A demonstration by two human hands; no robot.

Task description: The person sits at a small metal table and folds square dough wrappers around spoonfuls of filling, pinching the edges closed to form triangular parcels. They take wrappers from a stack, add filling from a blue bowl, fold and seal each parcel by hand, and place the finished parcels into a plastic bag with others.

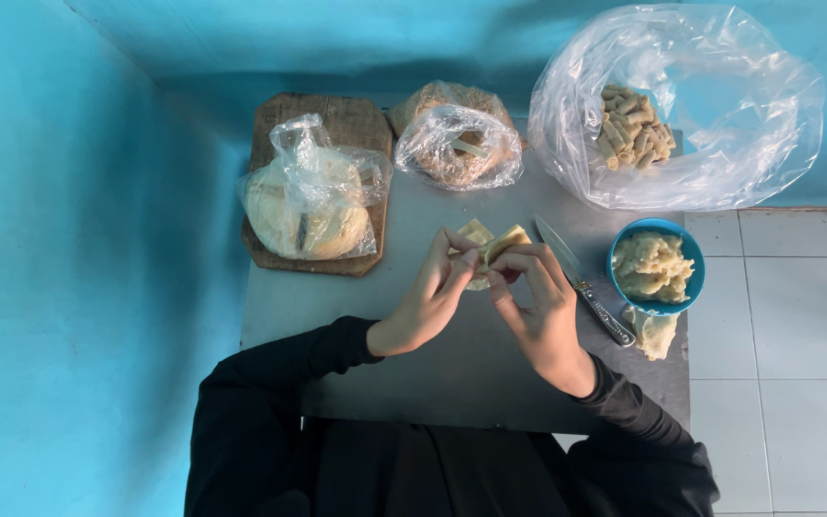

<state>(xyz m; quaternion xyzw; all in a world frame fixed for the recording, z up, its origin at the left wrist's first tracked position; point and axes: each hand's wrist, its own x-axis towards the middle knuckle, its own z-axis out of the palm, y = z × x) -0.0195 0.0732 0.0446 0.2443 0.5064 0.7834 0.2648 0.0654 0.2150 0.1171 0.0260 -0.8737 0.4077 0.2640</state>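
A pale yellow, thin sheet of dough wrapper (486, 243) is held above the middle of the small grey tabletop (452, 364), pinched between both hands; the left hand (430, 302) is closed on its near left edge with fingertips pressed together, and the right hand (540, 308) is curled over its right side, thumb and fingers gripping the fold; the wrapper's corners are seen standing up behind the fingers, so the piece is judged to be only partly folded, not yet rolled shut.

Finished work is judged to be gathered in the large clear plastic bag (720, 163) at the far right, where a heap of small tan rolled pieces (632, 126) is seen; a fair number is thus done. Much is judged to be left: a round blue bowl (691, 251) just right of the hands is heaped with pale mashed filling (651, 265), and a lump of the same filling (656, 333) lies on the table touching the bowl; a stack of round pale wrappers in a clear bag (310, 206) rests on a brown wooden board (337, 117) at the far left; a second bagged brownish bundle (457, 144) sits between board and large bag; a metal-handled knife (583, 282) lies between the right hand and the bowl.
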